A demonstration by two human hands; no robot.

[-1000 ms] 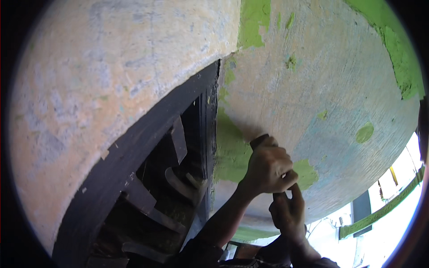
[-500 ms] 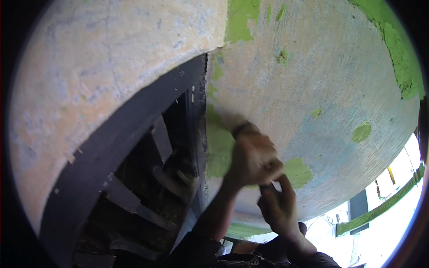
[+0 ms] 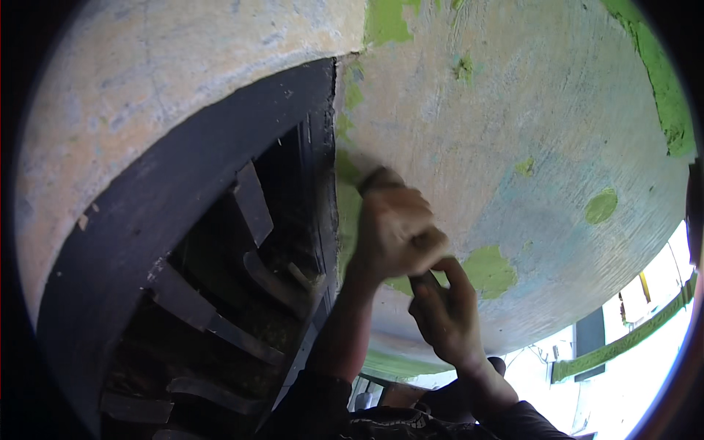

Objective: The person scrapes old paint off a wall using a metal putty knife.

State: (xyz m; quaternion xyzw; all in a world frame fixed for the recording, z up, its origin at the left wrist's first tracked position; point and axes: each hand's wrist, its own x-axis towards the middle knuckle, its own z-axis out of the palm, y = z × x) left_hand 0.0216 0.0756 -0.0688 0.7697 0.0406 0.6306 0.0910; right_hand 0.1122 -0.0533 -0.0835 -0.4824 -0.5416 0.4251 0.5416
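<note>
My left hand (image 3: 396,229) is wrapped round the upper handle of a scraper (image 3: 381,178). Its dark head is angled up and left at the wall, and its blurred blade end is over green paint (image 3: 347,173) beside the window frame. Lower down, the fingers of my right hand (image 3: 447,314) close round the bottom end of the same handle. Both fists hide most of the grip. The wall (image 3: 440,125) is largely bare, pale beige and grey plaster, with patches of green paint (image 3: 491,271) left of and below its middle.
On the left is a dark window frame (image 3: 191,147) with curved grille bars (image 3: 253,205) inside it. Paint flakes (image 3: 83,220) cling to the frame's edge. At the lower right, a green rail (image 3: 623,348) crosses a bright opening.
Both hands and the scraper have moved up and to the left, closer to the window frame. The view has shifted too, so the frame's top corner appears higher.
</note>
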